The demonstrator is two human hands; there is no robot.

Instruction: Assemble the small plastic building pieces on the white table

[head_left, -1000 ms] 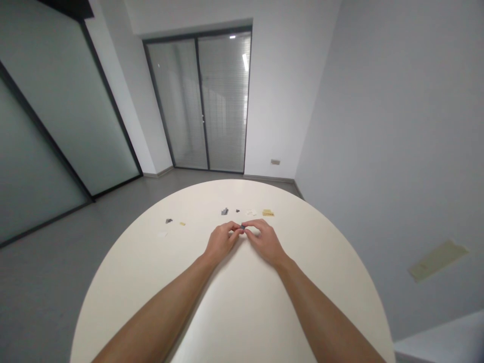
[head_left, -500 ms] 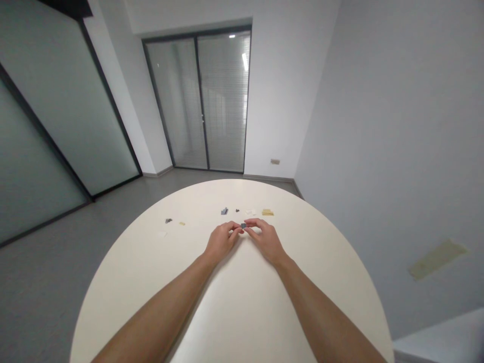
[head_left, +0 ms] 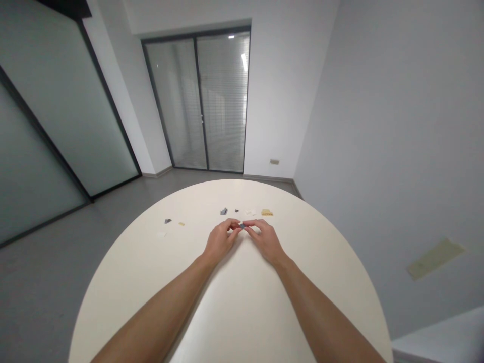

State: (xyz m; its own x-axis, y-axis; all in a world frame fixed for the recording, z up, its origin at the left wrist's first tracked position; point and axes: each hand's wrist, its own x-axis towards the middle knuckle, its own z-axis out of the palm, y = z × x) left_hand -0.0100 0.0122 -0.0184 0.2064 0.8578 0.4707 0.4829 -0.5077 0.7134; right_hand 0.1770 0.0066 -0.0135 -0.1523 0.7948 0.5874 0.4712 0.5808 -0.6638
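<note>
Both my hands meet over the middle of the white round table (head_left: 242,302). Between their fingertips is a small dark grey-blue piece (head_left: 242,227), too small to name more exactly. My left hand (head_left: 221,238) pinches it from the left with thumb and fingers. From the right, my right hand (head_left: 264,239) grips it the same way. Just beyond the hands lie a grey piece with a dark part (head_left: 224,211), a tiny dark piece (head_left: 237,210), several white bits (head_left: 249,213) and some yellowish flat pieces (head_left: 266,213).
Farther left on the table are a small grey-black piece (head_left: 168,221), a yellowish bit (head_left: 182,224) and a white scrap (head_left: 162,234). A glass door (head_left: 223,101) stands beyond the table. To the right, the wall (head_left: 378,126) bears a strip of tape (head_left: 434,259).
The small dark piece appears turned slightly between my fingertips. My hands have hardly moved, and the other pieces lie as before. The view has shifted a little.
</note>
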